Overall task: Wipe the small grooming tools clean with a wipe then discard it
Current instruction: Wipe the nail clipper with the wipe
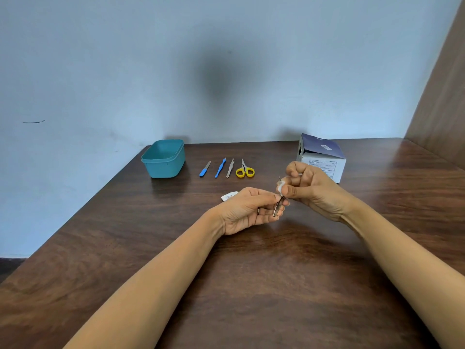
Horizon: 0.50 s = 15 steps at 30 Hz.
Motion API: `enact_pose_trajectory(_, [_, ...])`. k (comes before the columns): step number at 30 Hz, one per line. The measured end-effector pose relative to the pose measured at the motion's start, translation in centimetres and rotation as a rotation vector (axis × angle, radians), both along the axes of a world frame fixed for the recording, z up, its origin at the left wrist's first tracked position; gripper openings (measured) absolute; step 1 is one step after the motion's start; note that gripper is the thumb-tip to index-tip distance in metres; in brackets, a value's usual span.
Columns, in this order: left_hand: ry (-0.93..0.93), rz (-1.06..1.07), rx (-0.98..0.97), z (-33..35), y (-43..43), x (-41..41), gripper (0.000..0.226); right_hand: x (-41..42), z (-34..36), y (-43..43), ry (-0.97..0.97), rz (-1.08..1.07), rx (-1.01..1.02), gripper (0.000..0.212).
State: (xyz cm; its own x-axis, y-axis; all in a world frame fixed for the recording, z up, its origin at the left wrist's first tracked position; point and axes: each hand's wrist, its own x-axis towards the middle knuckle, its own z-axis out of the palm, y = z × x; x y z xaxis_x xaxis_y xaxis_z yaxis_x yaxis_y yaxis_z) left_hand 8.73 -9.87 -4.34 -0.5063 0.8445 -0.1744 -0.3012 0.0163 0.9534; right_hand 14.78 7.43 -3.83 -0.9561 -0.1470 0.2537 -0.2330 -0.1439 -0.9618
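Above the middle of the surface [251,285], the left hand [246,210] pinches the lower end of a small metal tool [277,209] and should hold it firm, while the white wipe [280,188] around its upper part, pinched by the right hand [312,190], ought to slide fully to the tip, covering both faces.

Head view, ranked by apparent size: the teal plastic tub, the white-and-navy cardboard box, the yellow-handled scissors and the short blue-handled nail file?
1. White-and-navy cardboard box and teal plastic tub: too alike to separate.
2. Yellow-handled scissors.
3. Short blue-handled nail file, smallest.
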Motion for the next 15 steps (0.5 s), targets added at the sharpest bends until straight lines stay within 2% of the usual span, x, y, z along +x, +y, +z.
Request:
enact_pose_trajectory(8, [-0.031, 0.012, 0.022, -0.2, 0.1, -0.1, 0.025, 0.0, 0.0, 0.0, 0.058, -0.099, 0.082, 0.043])
enact_pose_trajectory(15, [0.026, 0.028, 0.046, -0.4, 0.3, -0.7, 0.018, -0.4, -0.6, -1.0, 0.057, -0.255, -0.069, 0.046])
